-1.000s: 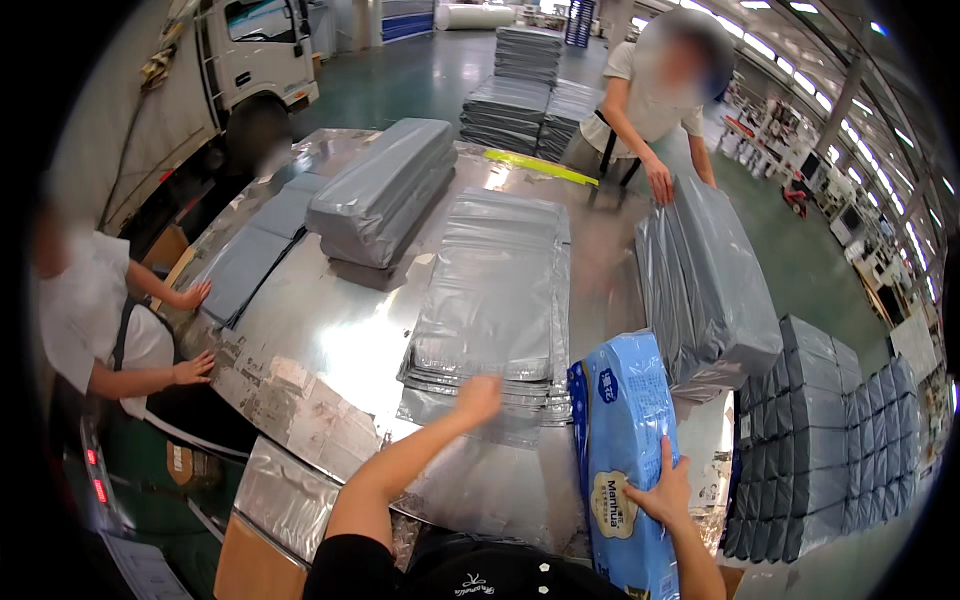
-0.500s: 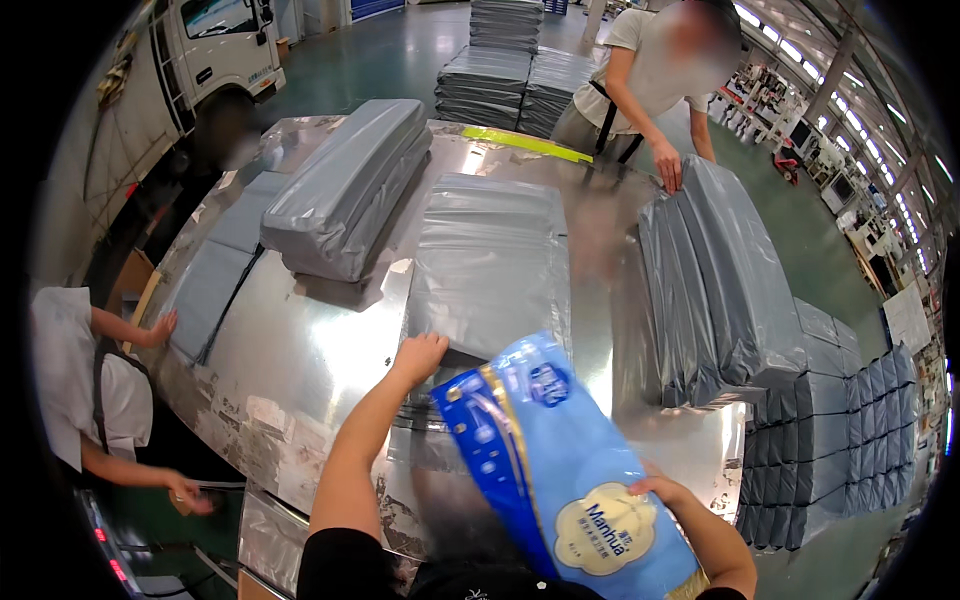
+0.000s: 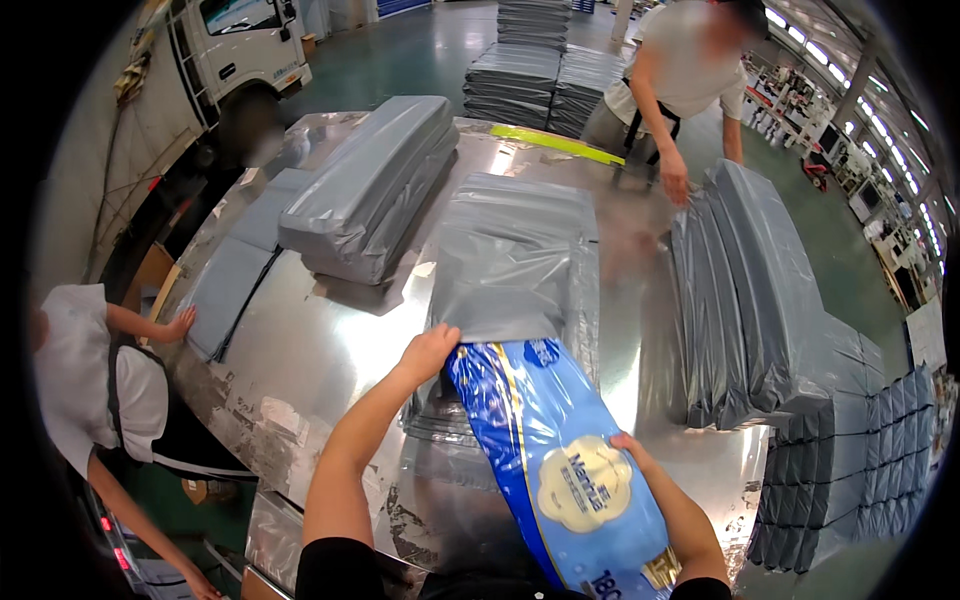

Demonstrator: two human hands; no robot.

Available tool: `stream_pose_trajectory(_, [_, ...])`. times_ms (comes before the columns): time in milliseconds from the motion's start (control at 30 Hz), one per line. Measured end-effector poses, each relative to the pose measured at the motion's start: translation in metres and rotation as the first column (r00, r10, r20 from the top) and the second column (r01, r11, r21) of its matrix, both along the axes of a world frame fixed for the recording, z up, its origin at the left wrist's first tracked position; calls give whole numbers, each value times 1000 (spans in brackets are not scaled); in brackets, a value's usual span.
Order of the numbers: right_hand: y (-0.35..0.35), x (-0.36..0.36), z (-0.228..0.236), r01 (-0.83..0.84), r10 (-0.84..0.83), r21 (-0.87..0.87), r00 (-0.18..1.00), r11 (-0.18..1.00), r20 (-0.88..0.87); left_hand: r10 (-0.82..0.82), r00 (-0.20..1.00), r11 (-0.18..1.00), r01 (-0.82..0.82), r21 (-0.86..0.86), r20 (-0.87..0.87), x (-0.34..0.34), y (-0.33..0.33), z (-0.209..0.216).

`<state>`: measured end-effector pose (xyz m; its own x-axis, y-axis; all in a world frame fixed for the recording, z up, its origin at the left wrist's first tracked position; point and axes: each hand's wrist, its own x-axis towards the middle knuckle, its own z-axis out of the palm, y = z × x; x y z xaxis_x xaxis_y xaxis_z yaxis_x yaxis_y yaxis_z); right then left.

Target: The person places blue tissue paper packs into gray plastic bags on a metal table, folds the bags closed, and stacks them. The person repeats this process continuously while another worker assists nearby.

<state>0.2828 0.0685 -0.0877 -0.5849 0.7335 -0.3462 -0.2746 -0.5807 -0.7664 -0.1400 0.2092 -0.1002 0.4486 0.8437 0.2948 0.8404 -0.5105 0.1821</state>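
A flat pile of grey plastic bags lies before me on the metal table. My left hand is closed on the near left edge of the top bag, at its mouth. A long, soft blue plastic package with a cream label slants from my body toward that mouth. Its far end lies at the bag's opening and is partly covered by the grey film. Closed on the package's right edge, near the label, is my right hand, its fingers partly hidden.
Stacked long grey packs stand at the far left, and tall upright grey ones at the right. Flat grey bags lie at the left edge. Co-workers stand at the left and far right, beside the metal table. More bundles are beyond it.
The blue package's far end has moved to the bag's mouth and under its edge. The bag's near film is lifted. The left co-worker's lower arm has swung down.
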Motion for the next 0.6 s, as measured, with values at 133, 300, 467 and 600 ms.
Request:
stream_pose_trajectory(133, [53, -9, -46, 246, -251, 180, 968, 952, 4, 245, 940, 967, -253, 3, 237, 31, 33, -18])
stream_pose_trajectory(300, [92, -53, -66, 90, -503, 571, 596, 816, 626, 294, 866, 947, -321, -1, 405, 30, 54, -51])
stream_pose_trajectory(467, [196, -95, -36, -46, -905, 922, 173, 386, 388, 616, 767, 754, -507, -418, 182, 17, 73, -64])
stream_pose_trajectory(600, [242, -84, -56, -26, -718, 796, 416, 604, 559, 557, 816, 758, -421, -498, 158, 15, 64, -71])
